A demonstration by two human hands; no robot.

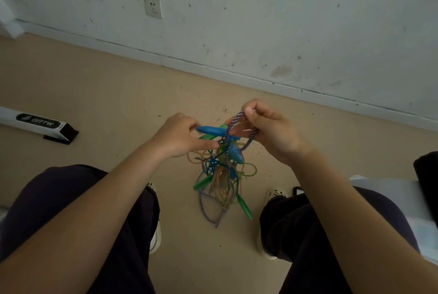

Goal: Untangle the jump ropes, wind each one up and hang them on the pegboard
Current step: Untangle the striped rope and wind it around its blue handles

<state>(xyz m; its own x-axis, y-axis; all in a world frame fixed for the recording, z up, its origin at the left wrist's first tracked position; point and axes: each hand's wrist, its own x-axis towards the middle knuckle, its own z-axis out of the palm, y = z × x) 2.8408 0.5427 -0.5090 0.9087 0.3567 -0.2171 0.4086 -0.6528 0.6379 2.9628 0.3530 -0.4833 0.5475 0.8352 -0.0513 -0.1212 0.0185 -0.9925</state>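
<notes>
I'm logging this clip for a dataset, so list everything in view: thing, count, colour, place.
jump rope tangle: one bundle, blue, green, tan and striped cords, hanging between the hands above the floor
blue handle: one, blue, at the left hand
striped cord: one loop, purple-white, pinched by the right hand
green handles: at least three, green, in the tangle
wall socket: one, white, on the wall
box: one, white-black, floor at left
shoes: two, pale, on the floor
left hand: grips the blue handle
right hand: pinches the striped cord
</notes>
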